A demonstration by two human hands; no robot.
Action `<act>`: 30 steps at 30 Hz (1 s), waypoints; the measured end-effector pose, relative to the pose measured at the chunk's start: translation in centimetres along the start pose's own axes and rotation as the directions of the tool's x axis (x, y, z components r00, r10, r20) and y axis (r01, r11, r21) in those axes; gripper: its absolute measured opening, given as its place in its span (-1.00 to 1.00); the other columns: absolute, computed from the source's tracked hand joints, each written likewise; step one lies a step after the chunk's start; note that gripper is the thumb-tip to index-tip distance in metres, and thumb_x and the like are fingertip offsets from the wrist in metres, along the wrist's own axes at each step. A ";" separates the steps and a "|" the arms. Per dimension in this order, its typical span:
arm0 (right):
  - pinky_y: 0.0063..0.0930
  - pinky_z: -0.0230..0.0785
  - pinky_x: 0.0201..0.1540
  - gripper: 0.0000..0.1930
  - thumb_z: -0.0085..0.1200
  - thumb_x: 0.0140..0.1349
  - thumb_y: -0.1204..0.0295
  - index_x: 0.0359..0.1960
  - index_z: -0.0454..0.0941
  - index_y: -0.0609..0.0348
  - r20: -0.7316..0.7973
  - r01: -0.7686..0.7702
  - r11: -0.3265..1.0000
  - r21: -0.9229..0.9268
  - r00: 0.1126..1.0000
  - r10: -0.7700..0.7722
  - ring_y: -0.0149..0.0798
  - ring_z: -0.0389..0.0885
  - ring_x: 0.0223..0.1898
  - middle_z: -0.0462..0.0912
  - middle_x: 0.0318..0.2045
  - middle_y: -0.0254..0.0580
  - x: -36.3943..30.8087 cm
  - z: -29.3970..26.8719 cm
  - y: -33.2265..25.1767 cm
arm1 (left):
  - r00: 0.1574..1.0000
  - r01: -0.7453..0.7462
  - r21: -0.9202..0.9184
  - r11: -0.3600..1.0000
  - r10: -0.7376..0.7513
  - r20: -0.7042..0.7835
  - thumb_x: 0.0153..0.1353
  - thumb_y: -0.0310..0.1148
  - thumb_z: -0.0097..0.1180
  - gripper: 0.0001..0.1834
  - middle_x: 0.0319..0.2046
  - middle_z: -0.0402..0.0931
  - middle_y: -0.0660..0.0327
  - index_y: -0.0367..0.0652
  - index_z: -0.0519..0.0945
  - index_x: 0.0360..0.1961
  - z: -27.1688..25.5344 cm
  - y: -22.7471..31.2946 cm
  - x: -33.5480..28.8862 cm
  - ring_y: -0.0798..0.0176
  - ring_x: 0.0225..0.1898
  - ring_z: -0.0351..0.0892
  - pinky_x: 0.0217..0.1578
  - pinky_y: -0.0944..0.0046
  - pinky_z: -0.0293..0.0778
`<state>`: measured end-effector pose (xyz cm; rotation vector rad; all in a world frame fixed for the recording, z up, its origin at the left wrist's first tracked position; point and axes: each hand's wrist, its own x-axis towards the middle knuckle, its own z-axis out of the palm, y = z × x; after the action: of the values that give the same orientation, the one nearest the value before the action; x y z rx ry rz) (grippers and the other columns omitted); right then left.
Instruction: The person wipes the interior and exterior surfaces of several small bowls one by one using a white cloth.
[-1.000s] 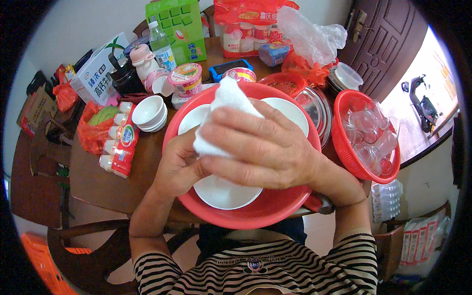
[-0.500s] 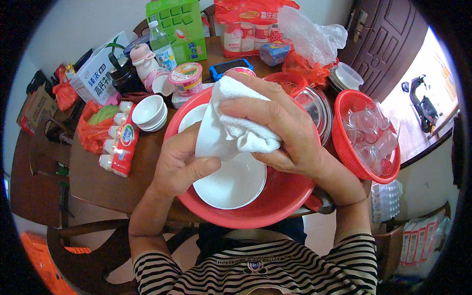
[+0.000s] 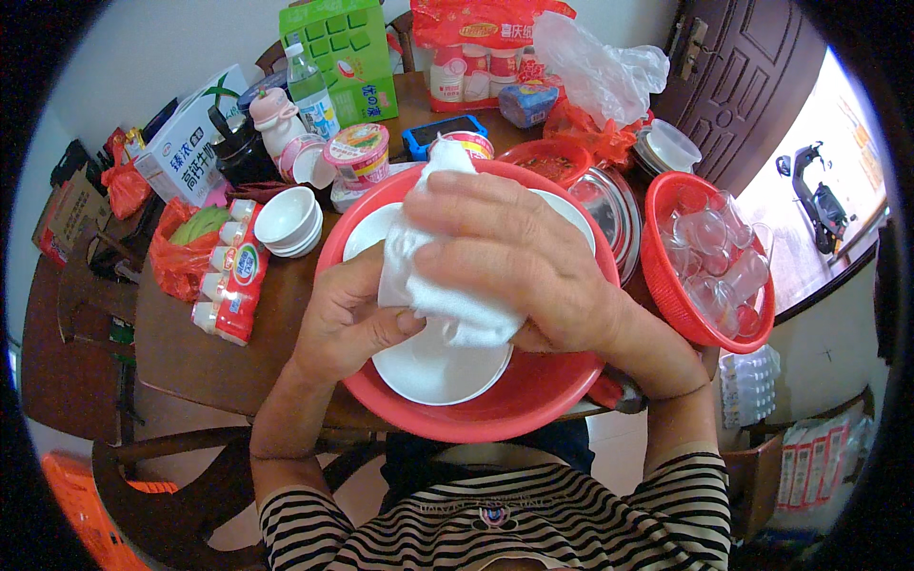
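Fingers [image 3: 476,224] of your right hand [image 3: 519,262] press the white cloth [image 3: 428,276] onto the white plate [image 3: 433,362]; your left hand [image 3: 347,319] pinches its left rim, above the red basin [image 3: 514,404] at the worktop's near edge.

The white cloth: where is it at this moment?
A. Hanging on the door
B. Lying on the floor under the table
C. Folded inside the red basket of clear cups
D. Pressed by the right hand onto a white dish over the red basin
D: the right hand presses the white cloth onto a white dish, which the left hand steadies over the red basin.
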<state>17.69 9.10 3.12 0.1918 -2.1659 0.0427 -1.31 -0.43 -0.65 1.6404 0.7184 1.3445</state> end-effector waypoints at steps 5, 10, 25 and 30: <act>-0.38 0.25 0.06 -0.58 -0.07 0.10 0.53 0.06 0.31 0.25 0.042 -0.388 0.837 0.385 0.914 0.404 -0.14 0.44 0.03 0.41 0.03 0.03 -0.2 -1.1 0.3 | 1.000 0.003 0.040 0.999 -0.004 0.024 0.06 -0.34 0.17 -0.50 -0.03 0.41 0.09 -0.39 0.41 0.00 -0.1 0.2 0.1 0.24 -0.01 0.40 0.01 0.24 0.28; -0.29 0.25 0.09 -0.57 0.02 0.05 0.53 0.03 0.35 0.24 -0.001 -0.232 0.961 0.148 0.972 0.235 -0.05 0.43 0.05 0.42 0.01 0.07 0.1 -0.7 0.2 | 1.000 0.025 0.030 0.999 -0.026 0.012 0.07 -0.36 0.17 -0.53 -0.01 0.40 0.10 -0.37 0.42 0.00 0.0 0.3 0.2 0.24 0.00 0.39 0.02 0.23 0.28; -0.36 0.21 0.08 -0.58 -0.04 0.11 0.45 0.05 0.30 0.21 0.072 -0.457 0.630 0.628 0.840 0.539 -0.06 0.38 0.07 0.39 0.00 0.00 0.0 -0.6 -0.1 | 0.997 -0.079 0.130 0.988 0.076 0.029 0.02 -0.32 0.18 -0.46 -0.10 0.46 0.06 -0.39 0.41 0.01 -0.4 0.3 -0.2 0.21 -0.05 0.43 -0.03 0.23 0.31; -0.26 0.17 0.11 -0.48 0.08 0.00 0.46 0.07 0.29 0.18 0.011 -0.262 0.920 0.292 0.963 0.271 0.03 0.37 0.05 0.38 -0.01 0.05 0.1 -0.6 0.2 | 0.991 -0.070 -0.055 0.996 0.063 -0.122 0.02 -0.37 0.16 -0.34 -0.02 0.40 0.07 -0.39 0.23 0.14 0.5 0.0 -0.5 0.23 0.01 0.39 0.03 0.24 0.26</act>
<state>18.06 9.33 3.59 0.0610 -2.1342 0.5205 -0.91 -0.98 -0.95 1.5586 0.6926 1.5088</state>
